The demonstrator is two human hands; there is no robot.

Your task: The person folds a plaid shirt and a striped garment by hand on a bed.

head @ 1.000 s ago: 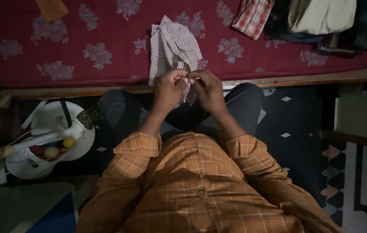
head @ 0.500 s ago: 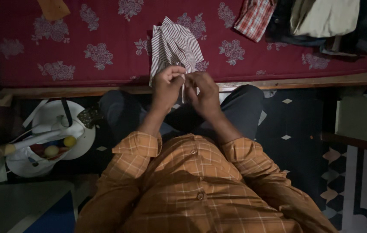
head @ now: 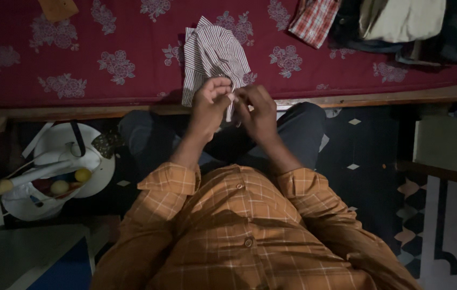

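Both your left hand [head: 210, 102] and right hand [head: 258, 109] are pinching the striped shirt [head: 212, 56] lying on the maroon floral bedsheet [head: 105, 53]. The white bag [head: 35, 201] by your knee has coloured balls [head: 71, 181] inside.

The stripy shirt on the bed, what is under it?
The striped shirt lies on a maroon flowered bedsheet. Its lower edge hangs over the wooden bed edge, where the left hand and right hand pinch it. What lies beneath the shirt's folds is hidden.

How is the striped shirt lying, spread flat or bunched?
Bunched: the striped shirt sits crumpled on the maroon bedsheet, its lower edge pinched by left hand and right hand.
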